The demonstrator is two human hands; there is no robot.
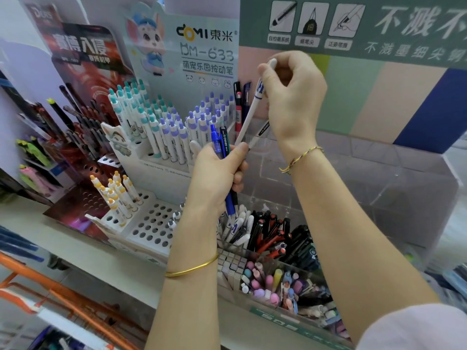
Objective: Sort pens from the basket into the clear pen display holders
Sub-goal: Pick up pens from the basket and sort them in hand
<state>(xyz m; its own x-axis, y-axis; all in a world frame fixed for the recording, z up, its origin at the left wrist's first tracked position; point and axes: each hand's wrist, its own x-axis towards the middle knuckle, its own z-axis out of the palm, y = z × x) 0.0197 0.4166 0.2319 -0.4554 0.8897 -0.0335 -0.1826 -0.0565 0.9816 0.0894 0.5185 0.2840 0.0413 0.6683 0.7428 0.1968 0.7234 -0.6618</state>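
My left hand (pixel 217 173) grips a small bundle of pens (pixel 222 142), a blue one and a black one among them, upright at the middle of the view. My right hand (pixel 293 97) pinches the top of a long white pen (pixel 249 117) with a blue band; its lower end reaches down to my left thumb. A second white pen with a black section (pixel 260 133) slants below my right palm. Below my hands stand clear pen display holders (pixel 290 263) with white, red-black, black and pastel pens in separate compartments. No basket shows.
A white tiered DOMI pen display (pixel 156 137) with teal, purple and yellow-capped pens stands to the left, many of its holes unfilled. A dark red display (pixel 75 117) sits further left. Clear acrylic boxes (pixel 379 178) stand behind right. An orange rack (pixel 50 294) runs below the shelf edge.
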